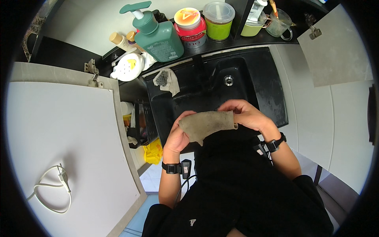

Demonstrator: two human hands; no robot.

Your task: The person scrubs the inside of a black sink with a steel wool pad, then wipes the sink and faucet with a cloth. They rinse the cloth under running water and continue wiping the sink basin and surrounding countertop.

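A folded greyish-beige cloth with dark stains is stretched between my two hands, over the near edge of a black sink. Around the cloth's left end my left hand is closed, its fingers partly behind the fabric. My right hand grips the right end, where the cloth forms a rolled opening; some of its fingertips are hidden. Another pale cloth with a dark patch lies on the sink's upper left ledge. The metal drain shows in the basin.
Behind the sink, a black shelf bears a green pump bottle, several lidded tubs and a glass mug. Open cabinet doors flank the sink, the left one with a white plug cable. A black basket stands left, above a yellow bag.
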